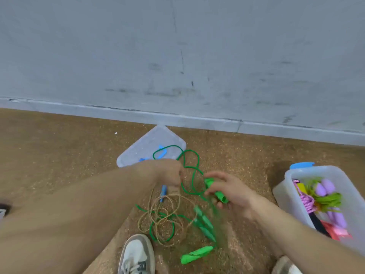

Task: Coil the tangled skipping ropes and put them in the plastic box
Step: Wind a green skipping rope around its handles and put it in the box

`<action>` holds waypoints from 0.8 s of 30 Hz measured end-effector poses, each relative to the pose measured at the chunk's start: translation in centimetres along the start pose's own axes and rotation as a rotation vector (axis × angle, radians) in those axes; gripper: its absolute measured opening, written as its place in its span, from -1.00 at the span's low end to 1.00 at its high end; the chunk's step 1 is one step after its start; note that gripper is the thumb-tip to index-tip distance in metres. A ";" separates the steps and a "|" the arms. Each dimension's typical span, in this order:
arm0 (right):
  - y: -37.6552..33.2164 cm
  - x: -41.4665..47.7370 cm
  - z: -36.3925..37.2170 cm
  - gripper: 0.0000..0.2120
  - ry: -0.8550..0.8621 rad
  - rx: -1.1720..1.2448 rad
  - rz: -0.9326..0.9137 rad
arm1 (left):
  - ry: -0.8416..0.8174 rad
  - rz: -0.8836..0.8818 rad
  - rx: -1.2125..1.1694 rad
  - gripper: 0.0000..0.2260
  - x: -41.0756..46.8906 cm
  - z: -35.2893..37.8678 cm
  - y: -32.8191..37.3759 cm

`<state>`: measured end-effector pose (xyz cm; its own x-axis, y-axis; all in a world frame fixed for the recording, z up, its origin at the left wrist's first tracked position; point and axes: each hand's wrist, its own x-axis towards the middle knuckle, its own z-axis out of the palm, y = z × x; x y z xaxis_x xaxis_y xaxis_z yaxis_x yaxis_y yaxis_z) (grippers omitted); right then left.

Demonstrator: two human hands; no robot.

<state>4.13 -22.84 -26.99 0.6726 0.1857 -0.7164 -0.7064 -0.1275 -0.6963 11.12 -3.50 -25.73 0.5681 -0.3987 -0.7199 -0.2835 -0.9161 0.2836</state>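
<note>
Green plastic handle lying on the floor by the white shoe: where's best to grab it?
Pinch the green plastic handle across its middle from above: it lies flat on the floor, long sides exposed, clear of the rope tangle.

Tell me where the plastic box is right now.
The plastic box sits on the floor at the head view's right edge, just right of the right hand, with coiled ropes already inside.
</note>
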 end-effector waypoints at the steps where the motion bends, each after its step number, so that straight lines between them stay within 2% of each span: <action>1: -3.0 -1.9 0.2 -0.65 -0.030 -0.006 -0.055 | 0.013 0.017 -0.139 -0.65 -1.6 -1.7 0.9; 3: -8.1 -5.9 0.6 -0.69 -0.060 0.006 -0.159 | 0.081 0.076 -0.447 -0.53 -5.6 -4.5 3.0; 4: -10.1 -8.0 0.8 -0.71 -0.075 0.045 -0.205 | 0.118 0.120 -0.589 -0.54 -7.8 -5.5 4.1; 6: -13.6 -12.5 1.3 -0.74 -0.110 0.114 -0.300 | 0.154 0.215 -0.833 -0.67 -12.2 -6.9 6.2; 8: -16.2 -17.0 1.8 -0.76 -0.128 0.116 -0.391 | 0.251 0.285 -0.921 -0.86 -15.8 -7.8 7.9; 12: -18.9 -24.4 2.2 -0.77 -0.106 0.080 -0.517 | 0.843 0.243 -0.983 -0.76 -20.2 -9.2 10.7; 13: -18.9 -25.7 2.1 -0.77 -0.104 0.094 -0.538 | 0.953 0.256 -1.029 -0.78 -21.2 -9.4 11.4; 15: -18.3 -27.8 1.9 -0.76 -0.089 0.119 -0.595 | 1.096 0.234 -0.964 -0.82 -22.6 -9.4 12.4; 18: -16.4 -29.0 0.7 -0.77 0.049 0.085 -0.675 | 1.160 0.099 -0.797 -0.82 -23.0 -8.3 11.8; 21: -14.2 -28.0 -1.0 -0.72 0.244 -0.038 -0.637 | 1.084 -0.004 -0.744 -0.83 -23.1 -7.0 9.8; 24: -12.9 -26.1 -2.4 -0.67 0.378 -0.249 -0.574 | 1.046 0.078 -0.862 -0.83 -23.9 -7.2 8.8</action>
<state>-3.83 -28.36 0.57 0.9839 -0.0537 -0.1707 -0.1788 -0.3374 -0.9242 0.58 -2.32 -1.45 0.9982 0.0571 0.0207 0.0086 -0.4711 0.8820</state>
